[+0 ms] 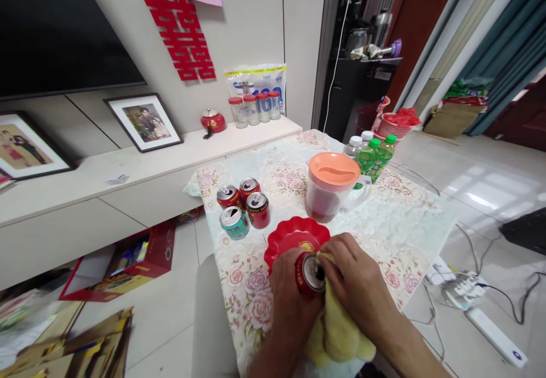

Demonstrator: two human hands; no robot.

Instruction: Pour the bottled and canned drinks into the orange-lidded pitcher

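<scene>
My left hand (288,304) grips a red drink can (310,274) from the side, just over the near rim of a red scalloped plate (286,237). My right hand (360,287) presses a yellow cloth (336,332) against the can's top and side. Beyond the plate stands a group of cans: three red ones (245,195) and a teal one (234,222). A clear pitcher with an orange lid (330,185) stands behind the plate.
Green soda bottles (375,156) and white-capped bottles stand at the table's far right. The floral tablecloth (401,219) covers the table. A shelf on the left holds framed photos (145,121) and jars. Power strips and cables (469,293) lie on the floor to the right.
</scene>
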